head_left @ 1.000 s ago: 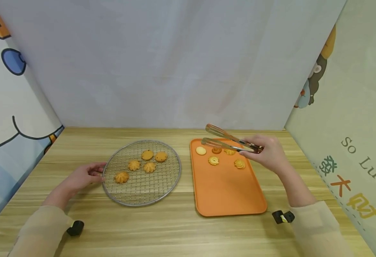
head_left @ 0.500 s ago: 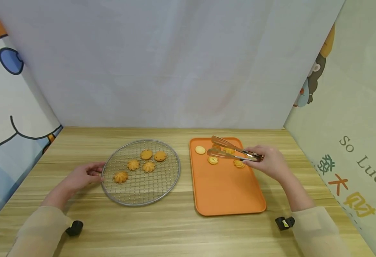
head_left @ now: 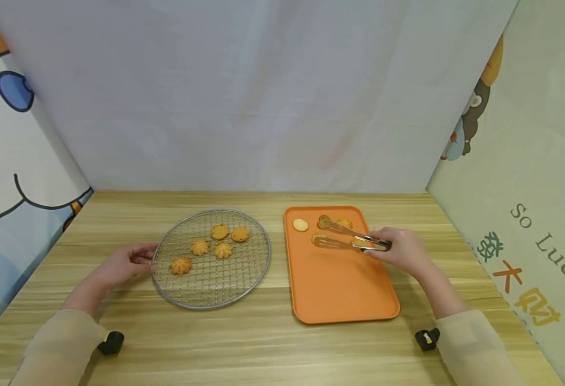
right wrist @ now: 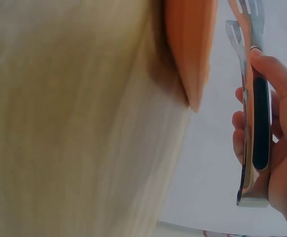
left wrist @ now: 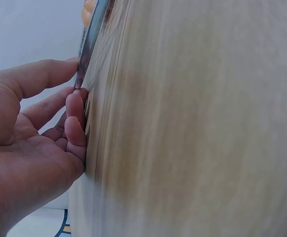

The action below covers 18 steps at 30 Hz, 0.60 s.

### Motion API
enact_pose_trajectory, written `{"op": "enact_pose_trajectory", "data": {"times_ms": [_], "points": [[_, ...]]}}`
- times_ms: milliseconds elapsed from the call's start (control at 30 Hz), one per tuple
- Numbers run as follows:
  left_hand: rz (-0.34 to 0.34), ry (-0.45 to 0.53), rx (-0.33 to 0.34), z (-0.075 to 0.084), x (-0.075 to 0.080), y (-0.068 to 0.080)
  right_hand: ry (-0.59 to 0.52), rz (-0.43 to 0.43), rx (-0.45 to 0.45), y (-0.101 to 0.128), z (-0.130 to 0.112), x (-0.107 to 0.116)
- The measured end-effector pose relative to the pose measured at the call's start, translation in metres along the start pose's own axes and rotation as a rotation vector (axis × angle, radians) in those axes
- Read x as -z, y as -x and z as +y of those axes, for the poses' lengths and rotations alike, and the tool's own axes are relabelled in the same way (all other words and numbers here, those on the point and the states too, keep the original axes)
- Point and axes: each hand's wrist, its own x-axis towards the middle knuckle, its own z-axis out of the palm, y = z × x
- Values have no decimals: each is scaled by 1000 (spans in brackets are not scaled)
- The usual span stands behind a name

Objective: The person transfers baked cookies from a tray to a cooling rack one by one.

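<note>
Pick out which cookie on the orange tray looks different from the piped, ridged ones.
The pale, smooth round cookie at the far left corner of the orange tray. The others there are darker and ridged; this one is flat, plain and lies apart from the tongs.

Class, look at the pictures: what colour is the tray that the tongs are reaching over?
The tray is orange, plain with no pattern. The head view shows it best.
</note>
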Motion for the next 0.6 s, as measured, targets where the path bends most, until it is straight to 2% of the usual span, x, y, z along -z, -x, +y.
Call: {"op": "enact_pose_trajectory", "data": {"times_ms": [600], "points": [[4,-11,16,-3,0,-2,5,-85,-74,-9,3,-8]]}}
